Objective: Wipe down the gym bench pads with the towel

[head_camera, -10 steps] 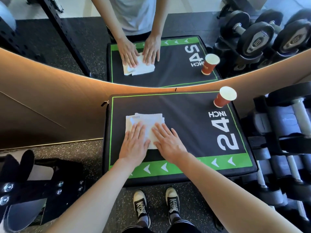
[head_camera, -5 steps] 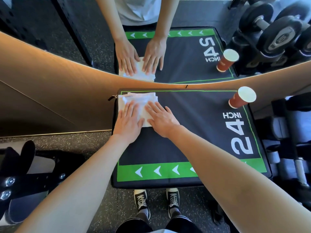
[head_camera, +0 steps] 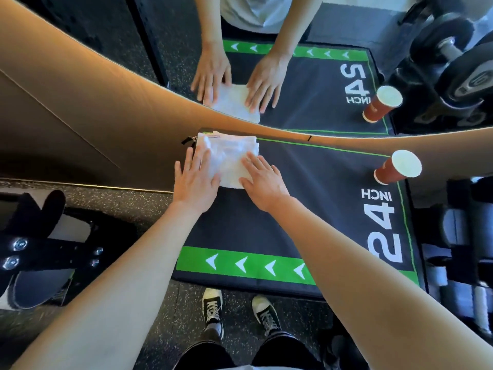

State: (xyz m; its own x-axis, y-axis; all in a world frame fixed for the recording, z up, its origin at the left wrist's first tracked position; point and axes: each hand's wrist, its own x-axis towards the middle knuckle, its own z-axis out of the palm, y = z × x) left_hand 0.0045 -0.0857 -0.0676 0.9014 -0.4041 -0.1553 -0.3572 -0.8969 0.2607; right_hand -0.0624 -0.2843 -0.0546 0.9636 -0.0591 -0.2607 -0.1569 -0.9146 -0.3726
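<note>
Down by our shoes [head_camera: 238, 311] the pad's [head_camera: 306, 206] green arrow band and dark middle lie bare, and whether we've covered them we can't tell. Further out, our left hand [head_camera: 196, 182] and right hand [head_camera: 262, 184] press flat on the folded white towel [head_camera: 228, 158], fingers straight and spread, gripping nothing, with the cloth at the far-left corner against the mirror edge. Beyond that the far-right side around the red paper cup [head_camera: 398, 168] looks unreached, so we judge much wiping remains, cup in the way.
</note>
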